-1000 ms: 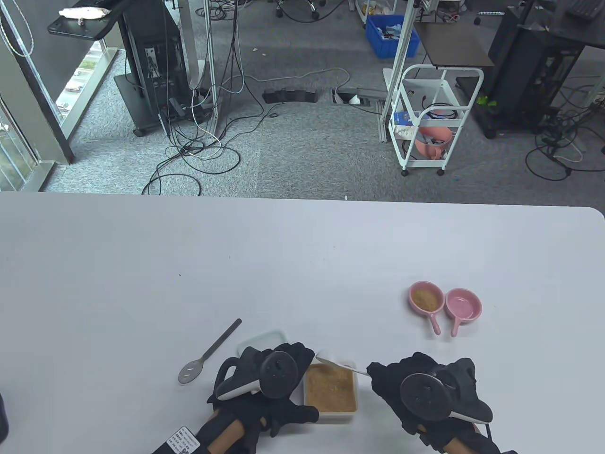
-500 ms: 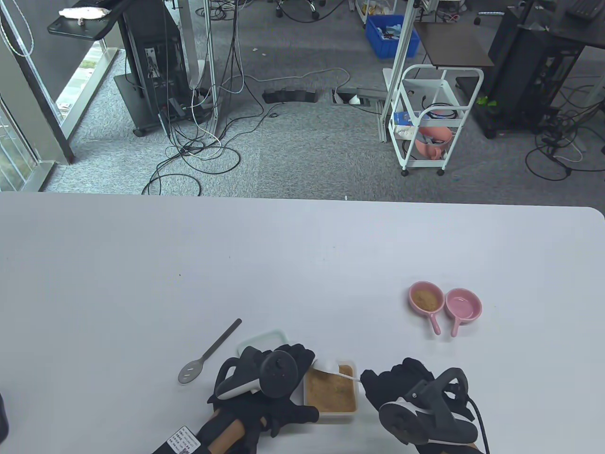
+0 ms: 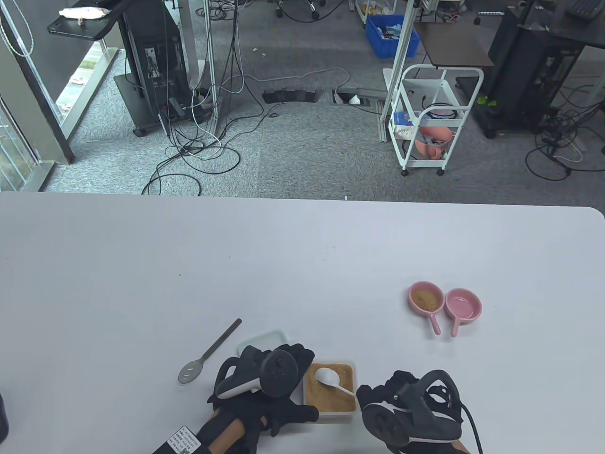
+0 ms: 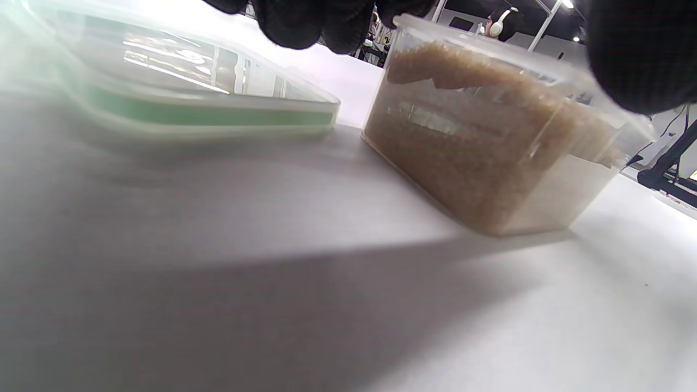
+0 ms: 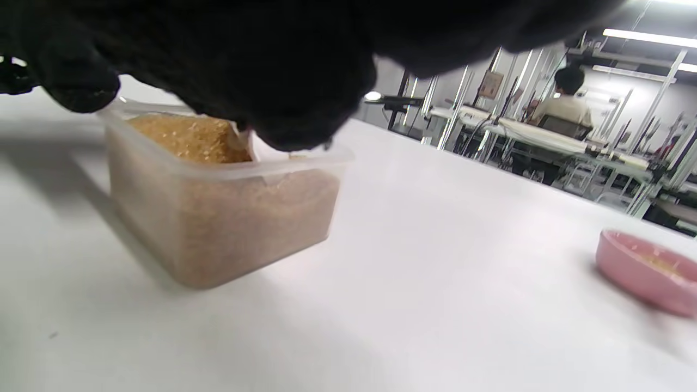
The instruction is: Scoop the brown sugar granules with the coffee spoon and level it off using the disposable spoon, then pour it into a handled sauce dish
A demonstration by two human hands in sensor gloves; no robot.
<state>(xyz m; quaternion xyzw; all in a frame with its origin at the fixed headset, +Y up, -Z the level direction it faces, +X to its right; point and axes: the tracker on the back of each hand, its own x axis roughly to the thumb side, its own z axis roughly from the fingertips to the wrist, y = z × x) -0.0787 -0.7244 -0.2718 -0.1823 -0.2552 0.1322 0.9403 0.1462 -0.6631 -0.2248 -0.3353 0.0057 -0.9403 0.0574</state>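
Right hand (image 3: 378, 402) pinching white plastic spoon (image 3: 327, 376) over granular sugar (image 3: 331, 395), left hand (image 3: 283, 364) seemingly gripping clear tub (image 4: 544, 179).

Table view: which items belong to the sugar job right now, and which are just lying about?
In use:
white spoon, held by right hand
sugar container, steadied by left hand
metal spoon
two pink sauce dishes

Lying about:
container lid

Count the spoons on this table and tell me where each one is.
2. A metal spoon lies on the table left of the left hand. A white spoon, held by the right hand, has its bowl in the sugar container. None seems hidden.
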